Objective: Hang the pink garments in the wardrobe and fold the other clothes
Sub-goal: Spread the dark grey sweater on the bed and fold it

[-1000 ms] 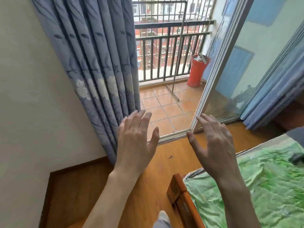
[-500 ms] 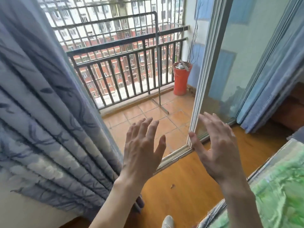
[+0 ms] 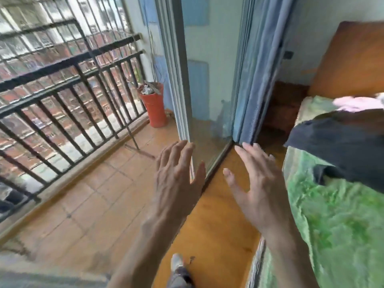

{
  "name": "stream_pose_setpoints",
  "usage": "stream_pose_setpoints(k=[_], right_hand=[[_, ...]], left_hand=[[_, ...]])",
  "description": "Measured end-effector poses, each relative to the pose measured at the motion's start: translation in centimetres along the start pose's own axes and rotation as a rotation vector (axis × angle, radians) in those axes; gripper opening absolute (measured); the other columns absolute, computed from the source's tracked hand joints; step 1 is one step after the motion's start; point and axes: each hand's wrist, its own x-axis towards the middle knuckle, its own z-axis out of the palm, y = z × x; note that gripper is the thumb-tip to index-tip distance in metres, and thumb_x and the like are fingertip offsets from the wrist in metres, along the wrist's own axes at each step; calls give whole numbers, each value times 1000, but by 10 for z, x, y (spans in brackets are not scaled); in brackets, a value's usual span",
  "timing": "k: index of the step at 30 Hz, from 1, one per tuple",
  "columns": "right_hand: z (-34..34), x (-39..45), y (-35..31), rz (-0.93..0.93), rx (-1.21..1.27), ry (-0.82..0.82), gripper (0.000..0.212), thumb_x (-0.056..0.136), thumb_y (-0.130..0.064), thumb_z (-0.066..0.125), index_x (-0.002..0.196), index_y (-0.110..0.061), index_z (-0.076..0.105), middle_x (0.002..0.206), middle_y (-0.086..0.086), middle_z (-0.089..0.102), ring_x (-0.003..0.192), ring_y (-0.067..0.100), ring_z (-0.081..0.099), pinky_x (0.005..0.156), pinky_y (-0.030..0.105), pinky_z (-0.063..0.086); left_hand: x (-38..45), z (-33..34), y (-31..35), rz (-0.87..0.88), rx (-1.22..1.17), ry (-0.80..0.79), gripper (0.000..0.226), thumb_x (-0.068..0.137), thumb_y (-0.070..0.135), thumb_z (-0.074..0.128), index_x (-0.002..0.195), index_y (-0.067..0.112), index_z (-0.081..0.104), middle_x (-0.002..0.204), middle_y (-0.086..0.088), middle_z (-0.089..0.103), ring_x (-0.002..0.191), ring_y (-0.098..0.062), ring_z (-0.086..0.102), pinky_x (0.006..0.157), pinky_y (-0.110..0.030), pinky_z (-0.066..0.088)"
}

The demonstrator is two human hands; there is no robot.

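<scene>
A pink garment (image 3: 357,103) lies at the far right on the bed, partly cut off by the frame edge. In front of it a dark navy garment (image 3: 340,146) is spread over the green bedspread (image 3: 340,229). My left hand (image 3: 176,177) and my right hand (image 3: 259,188) are raised side by side in mid-air, fingers straight and spread, holding nothing. Both hands hover over the wooden floor, left of the bed and apart from the clothes. No wardrobe shows in this view.
A glass sliding door (image 3: 207,84) stands open onto a tiled balcony with a black railing (image 3: 68,84) and a red bucket (image 3: 154,108). A blue curtain (image 3: 255,75) hangs beside the door. A wooden headboard (image 3: 353,61) rises behind the bed. My shoe (image 3: 177,260) is below.
The view has swung right: the left curtain has left the frame, and the bed with the navy and pink garments has come in. Both hands stay raised and empty.
</scene>
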Motion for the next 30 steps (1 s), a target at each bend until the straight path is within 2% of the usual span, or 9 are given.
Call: stream_pose_setpoints(k=[6,9,12,19,25,30], right_hand=[[7,48,68,194,-143,90,57,102,-49,52,147,-14,54,154,4,52,146,23,43,120,45,36],[9,80,96,283,-208,120,58,103,-49,50,148,-13,53,154,4,51,147,22,43,118,48,38],[12,111,116,353,-287,170,59,104,-51,47,149,-13,52,154,3,51,147,21,42,121,44,35],[6,200,161,510,-455,181,63,103,-54,45,152,-15,49,158,2,48,150,20,38,121,47,34],[12,239,188,561,-509,209,61,101,-52,48,150,-15,50,156,2,49,149,21,39,118,53,38],[23,258,229,597,-500,215,64,101,-55,44,150,-15,51,157,2,49,150,21,39,117,53,39]], left_hand=[[91,76,9,213,-101,-95,48,104,41,51,143,13,56,144,-5,57,137,-28,50,113,-47,43],[143,112,18,288,-167,-114,45,104,36,55,142,12,57,143,-5,58,137,-29,50,114,-47,43],[197,149,29,359,-246,-147,46,103,35,58,142,10,58,144,-8,59,137,-30,50,115,-46,42],[302,211,45,499,-416,-185,48,103,36,52,142,10,58,143,-8,59,136,-29,51,114,-43,42],[353,258,55,494,-464,-199,44,103,34,60,141,11,59,143,-6,60,136,-28,52,113,-48,44],[383,295,74,534,-440,-251,46,105,39,55,143,13,57,146,-5,58,140,-26,50,113,-48,44]])
